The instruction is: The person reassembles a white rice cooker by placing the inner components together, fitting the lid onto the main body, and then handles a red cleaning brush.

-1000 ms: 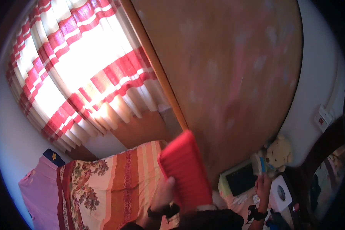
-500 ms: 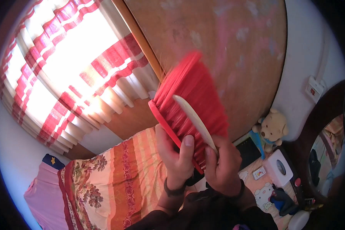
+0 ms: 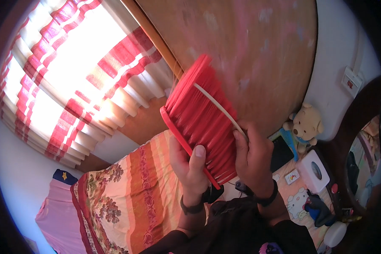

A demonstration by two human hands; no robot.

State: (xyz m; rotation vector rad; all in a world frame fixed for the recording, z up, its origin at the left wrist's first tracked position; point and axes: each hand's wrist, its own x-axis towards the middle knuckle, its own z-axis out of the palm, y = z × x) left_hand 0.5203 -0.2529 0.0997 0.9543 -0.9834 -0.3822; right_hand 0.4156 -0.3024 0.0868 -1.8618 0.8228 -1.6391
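A red broom head (image 3: 190, 114) is raised in front of me at a slant, its long bristles pointing up and to the right. My left hand (image 3: 190, 167) is closed round its red base, with the thumb pressed over the roots of the bristles. Between the thumb and fingers of my right hand (image 3: 257, 156) is a thin, pale, curved comb (image 3: 217, 104). It lies across the bristles, roughly in line with the base. Only its narrow edge shows; any teeth are hidden.
Below left is a bed with a patterned orange cover (image 3: 135, 199). A striped curtain (image 3: 110, 84) hangs beside a wooden panel (image 3: 262, 55). On the right, a plush bear (image 3: 307, 122), a white tissue box (image 3: 314, 171) and a dark-framed mirror (image 3: 347, 139) stand close together.
My right hand has moved up and right, shifting the comb away from the base toward the bristle tips. The broom head has shifted slightly left in the picture, still in my left hand.
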